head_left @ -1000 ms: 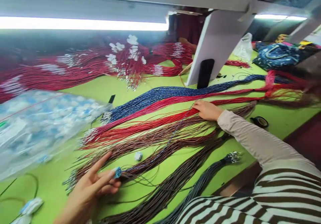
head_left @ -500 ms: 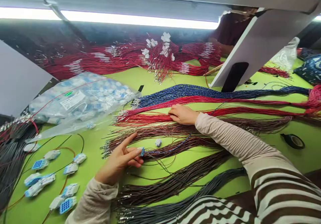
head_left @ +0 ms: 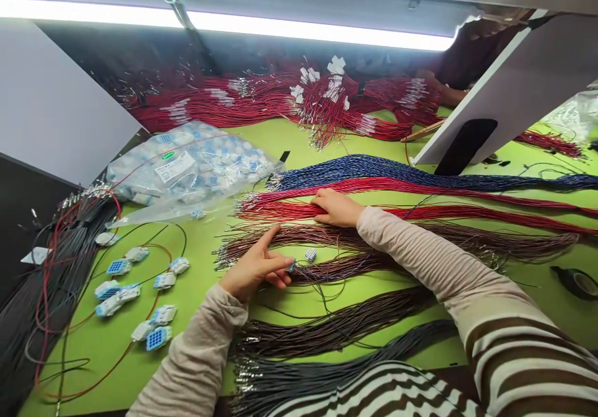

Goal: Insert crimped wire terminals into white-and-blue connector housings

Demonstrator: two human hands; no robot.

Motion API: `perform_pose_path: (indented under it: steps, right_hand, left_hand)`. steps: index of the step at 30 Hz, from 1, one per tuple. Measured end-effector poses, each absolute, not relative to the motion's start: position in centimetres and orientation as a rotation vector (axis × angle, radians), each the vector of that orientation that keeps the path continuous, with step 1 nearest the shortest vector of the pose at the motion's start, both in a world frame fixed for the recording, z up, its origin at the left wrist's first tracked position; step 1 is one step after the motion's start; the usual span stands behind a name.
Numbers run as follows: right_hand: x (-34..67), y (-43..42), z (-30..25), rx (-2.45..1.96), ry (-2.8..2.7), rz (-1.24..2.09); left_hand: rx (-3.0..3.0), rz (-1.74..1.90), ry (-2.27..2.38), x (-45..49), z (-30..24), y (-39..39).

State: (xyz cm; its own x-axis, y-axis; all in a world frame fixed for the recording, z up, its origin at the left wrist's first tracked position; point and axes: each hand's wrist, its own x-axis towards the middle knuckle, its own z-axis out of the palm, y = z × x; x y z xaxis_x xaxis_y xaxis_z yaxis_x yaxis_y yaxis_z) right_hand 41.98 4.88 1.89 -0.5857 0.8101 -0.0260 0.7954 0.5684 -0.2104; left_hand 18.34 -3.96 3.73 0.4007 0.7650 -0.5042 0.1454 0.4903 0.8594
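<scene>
My left hand point(head_left: 255, 270) pinches a small blue connector point(head_left: 291, 265) between thumb and fingers, its index finger stretched out over the brown wires point(head_left: 299, 235). Thin wires trail rightward from that connector. Over the red wire bundle point(head_left: 392, 212) lies my right hand point(head_left: 339, 207), its fingers bent down and closed at the strands; the fingertips are partly hidden. Just right of the held connector, a loose white connector point(head_left: 311, 255) rests on the green table point(head_left: 205, 317). Pink wires point(head_left: 374, 186) and blue wires point(head_left: 355, 167) run behind my right hand.
A clear bag of connectors point(head_left: 187, 161) lies at the back left. Wired connectors point(head_left: 159, 338) are spread at left, beside dark wires point(head_left: 51, 292). Dark brown point(head_left: 336, 323) and grey wires point(head_left: 364, 354) lie nearest me. Black tape point(head_left: 577, 283) is at right; a white panel point(head_left: 504, 86) slants behind.
The camera has turned left, so the scene sits further right. My left hand still holds the connector, and my right hand stays at the red wires with little visible movement.
</scene>
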Motion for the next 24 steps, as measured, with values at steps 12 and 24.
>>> perform_pose_path:
  steps: [12,24]
  right_hand:
    - [45.8,4.1,2.3,-1.261,-2.755,0.564]
    - [45.5,2.6,3.2,-1.538,-2.861,0.189]
  left_hand:
    - [1.08,0.325,1.121,16.5,3.0,-4.5]
    - [1.127,0.27,1.072,16.0,3.0,-4.5]
